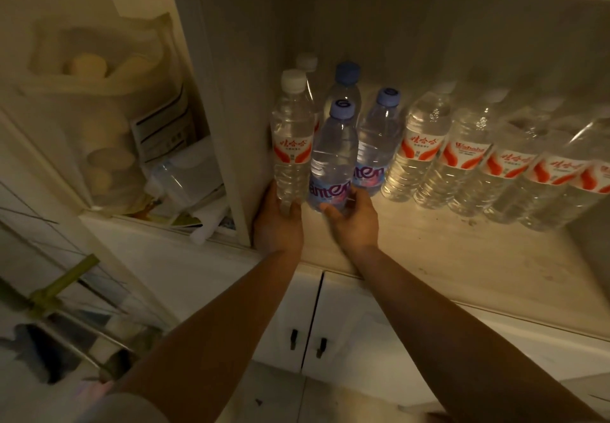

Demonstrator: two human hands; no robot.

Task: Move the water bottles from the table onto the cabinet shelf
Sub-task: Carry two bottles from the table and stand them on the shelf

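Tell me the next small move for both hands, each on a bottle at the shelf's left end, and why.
Probably let go and draw both hands back. The left hand holds the white-capped bottle and the right hand the blue-capped bottle near their bases; both appear upright on the shelf beside others, so they look placed.

Upright water bottles (333, 158) on cabinet shelf (445, 251)

left hand (278, 224) holds clear bottle (292, 145) | right hand (355, 221) holds blue bottle (333, 158) | both on shelf (445, 251)

Lower cupboard doors (317, 320), dark handles (293, 339)
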